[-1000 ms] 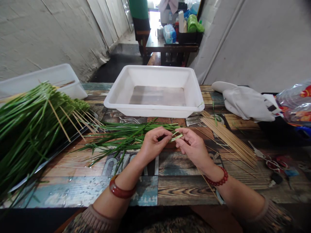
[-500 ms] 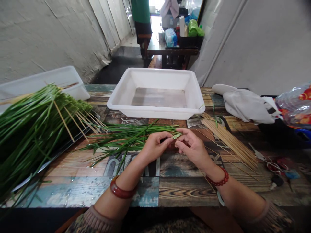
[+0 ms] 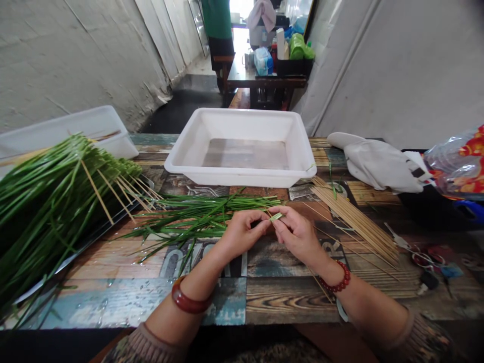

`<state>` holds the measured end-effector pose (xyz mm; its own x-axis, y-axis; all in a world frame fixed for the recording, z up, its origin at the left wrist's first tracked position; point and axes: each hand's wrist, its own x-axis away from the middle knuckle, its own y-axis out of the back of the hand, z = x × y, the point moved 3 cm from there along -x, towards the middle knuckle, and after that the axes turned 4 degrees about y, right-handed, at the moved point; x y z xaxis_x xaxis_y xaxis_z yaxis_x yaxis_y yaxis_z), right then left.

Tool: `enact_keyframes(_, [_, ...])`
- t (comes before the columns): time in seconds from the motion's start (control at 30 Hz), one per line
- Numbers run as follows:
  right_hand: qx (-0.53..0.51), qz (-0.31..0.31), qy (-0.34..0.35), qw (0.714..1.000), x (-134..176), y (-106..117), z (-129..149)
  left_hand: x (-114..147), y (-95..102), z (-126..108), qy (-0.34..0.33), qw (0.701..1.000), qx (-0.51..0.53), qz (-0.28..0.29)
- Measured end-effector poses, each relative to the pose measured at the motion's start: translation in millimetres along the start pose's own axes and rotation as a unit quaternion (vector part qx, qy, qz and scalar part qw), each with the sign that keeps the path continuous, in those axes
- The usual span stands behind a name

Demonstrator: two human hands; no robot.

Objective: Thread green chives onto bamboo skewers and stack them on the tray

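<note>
Hands met over the bench (image 3: 264,292): left hand (image 3: 242,233) and right hand (image 3: 297,233) both pinched the chive bundle (image 3: 276,217), its long axis running leftward toward the loose chives (image 3: 196,214).

On the worktop (image 3: 124,297): tub (image 3: 242,176) at the back centre, loose leaves (image 3: 196,214) just before it, skewered leaves (image 3: 49,196) on a tray (image 3: 94,229) at left, bare skewers (image 3: 355,217) at right, cloth (image 3: 378,161) behind those, both hands between leaves and skewers.
</note>
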<state>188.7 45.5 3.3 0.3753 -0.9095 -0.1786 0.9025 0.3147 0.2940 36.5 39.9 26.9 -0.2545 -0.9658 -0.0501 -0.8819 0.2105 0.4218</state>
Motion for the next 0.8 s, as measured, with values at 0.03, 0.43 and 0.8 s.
enact_keyframes(0.03, [0.002,-0.001,-0.01,1.0,-0.3,0.6,-0.2,0.1,0.9,1.0,-0.002,1.0,-0.007,-0.005])
enact_keyframes(0.43, [0.05,0.042,-0.083,0.994,-0.7,5.6,-1.8,-8.6,19.8,24.6,-0.079,0.977,-0.179,-0.087])
enact_keyframes(0.8, [0.042,0.016,-0.062,0.997,-1.2,2.8,-5.3,-8.3,17.2,20.0,-0.073,0.933,-0.337,-0.098])
